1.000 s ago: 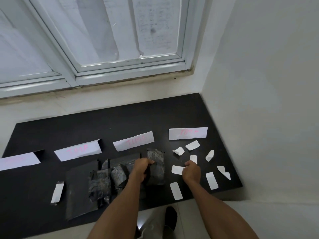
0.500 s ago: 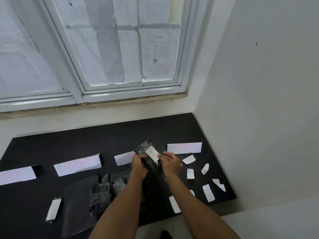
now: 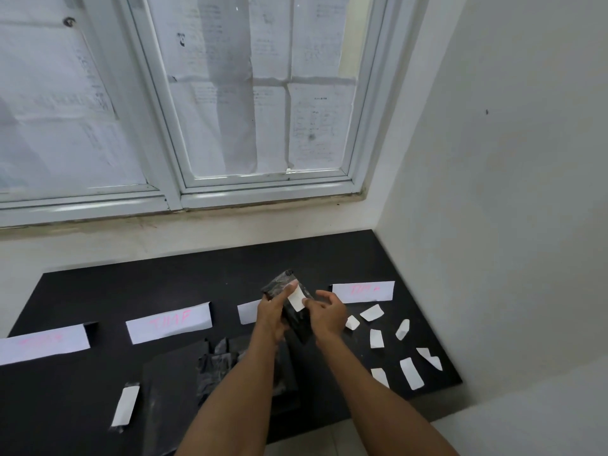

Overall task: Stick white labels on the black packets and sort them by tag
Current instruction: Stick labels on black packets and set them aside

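I hold a black packet (image 3: 292,319) tilted up above the black table (image 3: 204,278). My left hand (image 3: 271,312) grips its left side, thumb lying on a white label (image 3: 296,299) on the packet's face. My right hand (image 3: 329,315) holds the packet's right side, thumb pressing the label's lower edge. Several loose white labels (image 3: 375,339) lie to the right. A heap of black packets (image 3: 218,365) sits by my left forearm. Another packet bearing a label (image 3: 124,406) lies at the front left.
White paper tags with pink writing stand in a row: one at far left (image 3: 42,343), one left of centre (image 3: 169,322), one partly behind my left hand (image 3: 248,311), one at right (image 3: 363,291). A black sheet (image 3: 167,390) lies under the heap. White walls and a window close in behind and right.
My left hand lifted a packet off the table while my right picked up a label. The label now lies on the raised packet, both thumbs on it. The camera tilted upward.
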A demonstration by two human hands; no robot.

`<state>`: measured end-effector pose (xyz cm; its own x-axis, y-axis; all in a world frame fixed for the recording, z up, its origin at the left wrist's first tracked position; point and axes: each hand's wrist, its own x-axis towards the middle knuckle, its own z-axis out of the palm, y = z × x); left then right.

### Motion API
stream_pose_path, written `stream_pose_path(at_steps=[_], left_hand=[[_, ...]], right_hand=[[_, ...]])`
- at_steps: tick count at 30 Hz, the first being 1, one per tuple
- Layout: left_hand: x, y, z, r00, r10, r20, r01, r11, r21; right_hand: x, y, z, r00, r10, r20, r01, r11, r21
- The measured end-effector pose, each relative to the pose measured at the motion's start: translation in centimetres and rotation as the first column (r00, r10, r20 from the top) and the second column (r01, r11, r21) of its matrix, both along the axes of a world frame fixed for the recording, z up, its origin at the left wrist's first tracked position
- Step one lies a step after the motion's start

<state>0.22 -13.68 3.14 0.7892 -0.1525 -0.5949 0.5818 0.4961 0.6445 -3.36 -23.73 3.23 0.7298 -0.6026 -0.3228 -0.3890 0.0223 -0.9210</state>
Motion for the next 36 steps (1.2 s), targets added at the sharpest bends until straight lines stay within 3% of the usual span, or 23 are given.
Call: stream_pose_path(at_steps=[14,19,23,29,36], left_hand=[[-0.3,1.3,0.3,0.998,-0.005,-0.067,0.009,0.998,0.058],[-0.2,1.1,-0.3,0.999,0.024,-0.045,-0.02,0.996,0.087],[-0.2,0.9,-0.3,0.998,0.058,-0.035,-0.057,0.998,0.033],[0.1,1.0,0.2,0.995,0.095,-0.035,-0.094,0.995,0.04],[0.0,1.2,0.2,0.999,0.034,-0.013,-0.034,0.999,-0.019]], right_hand=[[-0.6,0.2,-0.6,0.993,0.115,0.017,-0.114,0.991,-0.071],[-1.4,0.5,1.2,0.992,0.115,-0.051,-0.125,0.951,-0.283],[-1.6,0.9,1.1,0.998,0.065,0.012,-0.049,0.848,-0.528],[-2.0,0.2,0.2,0.953,0.24,0.184,-0.135,0.883,-0.45],[-2.4,0.2,0.3,0.95,0.267,0.161,-0.185,0.898,-0.399]])
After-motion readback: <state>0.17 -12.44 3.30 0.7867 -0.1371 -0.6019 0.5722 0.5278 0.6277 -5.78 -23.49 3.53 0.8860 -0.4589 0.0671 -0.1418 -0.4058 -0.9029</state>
